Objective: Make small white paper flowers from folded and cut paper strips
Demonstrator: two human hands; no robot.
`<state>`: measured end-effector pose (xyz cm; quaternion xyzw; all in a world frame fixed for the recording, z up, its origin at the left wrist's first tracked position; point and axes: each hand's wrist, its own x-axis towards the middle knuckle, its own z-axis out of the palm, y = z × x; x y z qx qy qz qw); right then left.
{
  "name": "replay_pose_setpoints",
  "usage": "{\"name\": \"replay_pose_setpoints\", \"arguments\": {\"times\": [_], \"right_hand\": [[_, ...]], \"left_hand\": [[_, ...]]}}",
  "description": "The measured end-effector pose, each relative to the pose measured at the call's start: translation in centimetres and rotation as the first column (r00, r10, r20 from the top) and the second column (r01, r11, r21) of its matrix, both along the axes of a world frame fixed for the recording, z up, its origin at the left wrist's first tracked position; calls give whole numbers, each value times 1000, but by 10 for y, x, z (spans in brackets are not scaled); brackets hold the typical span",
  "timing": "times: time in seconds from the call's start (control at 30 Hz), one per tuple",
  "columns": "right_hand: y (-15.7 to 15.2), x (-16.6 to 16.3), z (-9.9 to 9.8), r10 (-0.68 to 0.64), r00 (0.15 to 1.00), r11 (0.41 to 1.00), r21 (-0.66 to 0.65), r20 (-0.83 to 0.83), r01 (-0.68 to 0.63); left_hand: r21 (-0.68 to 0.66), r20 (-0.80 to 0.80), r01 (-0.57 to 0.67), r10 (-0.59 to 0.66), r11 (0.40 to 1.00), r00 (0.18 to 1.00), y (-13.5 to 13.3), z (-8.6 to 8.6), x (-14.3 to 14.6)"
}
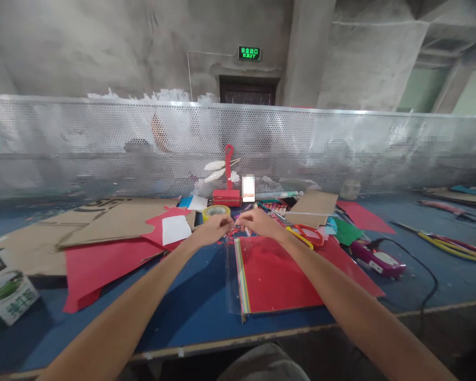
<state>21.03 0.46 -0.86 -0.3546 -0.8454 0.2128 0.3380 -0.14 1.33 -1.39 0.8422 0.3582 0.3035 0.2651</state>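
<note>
My left hand (215,228) and my right hand (257,222) meet over the middle of the blue table, fingertips pinched close together. Whatever lies between the fingers is too small to make out. Just behind the left hand is a roll of yellow tape (216,211). Small red scraps (230,233) lie under the fingers. Below my right forearm rests a stack of red paper (277,275) with coloured edges in a clear sleeve. Orange-and-yellow scissors (309,236) lie to the right of that hand. Farther back stands a red paper model (227,197) with an upright strip and white pieces.
Cardboard sheets (115,221) and red paper (107,264) cover the left side, near a printed carton (8,291). On the right are a purple device (378,259) with a black cord and larger scissors (448,243). A lit phone (248,189) leans by the perforated metal screen (174,143).
</note>
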Motion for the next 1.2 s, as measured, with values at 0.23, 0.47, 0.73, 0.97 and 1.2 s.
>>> {"name": "replay_pose_setpoints", "arguments": {"times": [0.23,0.47,0.73,0.97,1.2], "right_hand": [[0,0,2,-25,986,1000,-8,-167,24],[-4,-1,3,-162,987,974,163,2,160],[-4,1,5,-162,985,975,165,61,150],[4,-1,-3,-5,994,999,33,-110,9],[5,-3,-4,-4,997,998,61,-73,9]], "left_hand": [[-70,63,-9,14,998,998,8,-5,-5],[-36,43,18,-17,999,999,8,-5,-3],[-14,56,50,-49,999,997,4,0,-1],[-3,23,-8,8,1000,1000,6,-3,-4],[-29,41,-40,41,999,998,4,-1,-3]]}}
